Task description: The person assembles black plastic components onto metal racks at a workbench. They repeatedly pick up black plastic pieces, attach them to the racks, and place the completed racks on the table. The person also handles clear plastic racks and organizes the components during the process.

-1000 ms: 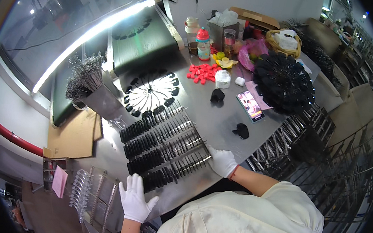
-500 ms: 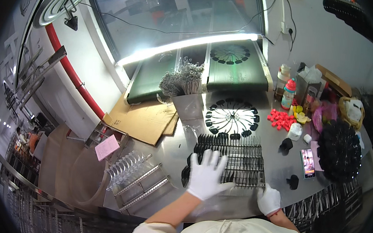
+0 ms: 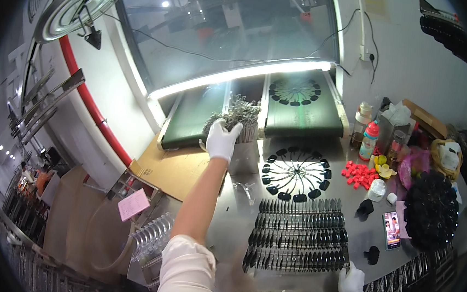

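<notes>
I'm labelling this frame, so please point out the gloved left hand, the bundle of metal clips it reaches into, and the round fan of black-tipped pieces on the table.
left hand [image 3: 222, 139], head view, back of the white glove.
bundle of metal clips [image 3: 245, 113], head view, top of the heap.
round fan [image 3: 295, 174], head view, its centre hub.

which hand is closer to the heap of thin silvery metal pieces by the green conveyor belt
Left. The left hand reaches into the heap of thin silvery metal pieces, touching it. The right hand rests far away at the near edge of the grey metal table.
</notes>
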Action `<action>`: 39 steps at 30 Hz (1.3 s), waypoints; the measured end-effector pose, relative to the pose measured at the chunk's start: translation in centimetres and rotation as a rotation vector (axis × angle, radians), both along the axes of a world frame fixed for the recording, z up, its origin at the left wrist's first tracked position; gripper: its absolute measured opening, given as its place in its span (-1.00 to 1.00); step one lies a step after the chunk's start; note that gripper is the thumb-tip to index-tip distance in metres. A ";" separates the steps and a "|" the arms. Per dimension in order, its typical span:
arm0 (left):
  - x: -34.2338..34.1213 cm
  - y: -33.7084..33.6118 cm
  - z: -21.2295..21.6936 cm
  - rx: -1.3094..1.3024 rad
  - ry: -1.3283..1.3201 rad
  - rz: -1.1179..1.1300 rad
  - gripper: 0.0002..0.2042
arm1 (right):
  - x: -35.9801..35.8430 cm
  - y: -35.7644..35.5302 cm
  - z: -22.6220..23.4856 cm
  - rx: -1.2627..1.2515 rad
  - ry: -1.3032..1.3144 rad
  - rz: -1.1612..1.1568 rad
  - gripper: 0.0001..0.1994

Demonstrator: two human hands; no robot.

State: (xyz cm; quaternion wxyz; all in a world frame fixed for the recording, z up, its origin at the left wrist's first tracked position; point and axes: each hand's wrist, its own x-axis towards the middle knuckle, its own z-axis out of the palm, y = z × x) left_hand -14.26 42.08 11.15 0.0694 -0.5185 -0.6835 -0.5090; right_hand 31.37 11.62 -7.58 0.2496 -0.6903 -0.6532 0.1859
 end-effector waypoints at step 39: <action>-4.9 -33.3 -10.1 -0.225 -0.946 -0.248 -0.74 | 3.9 -0.5 -2.2 -0.048 -0.072 0.056 -0.74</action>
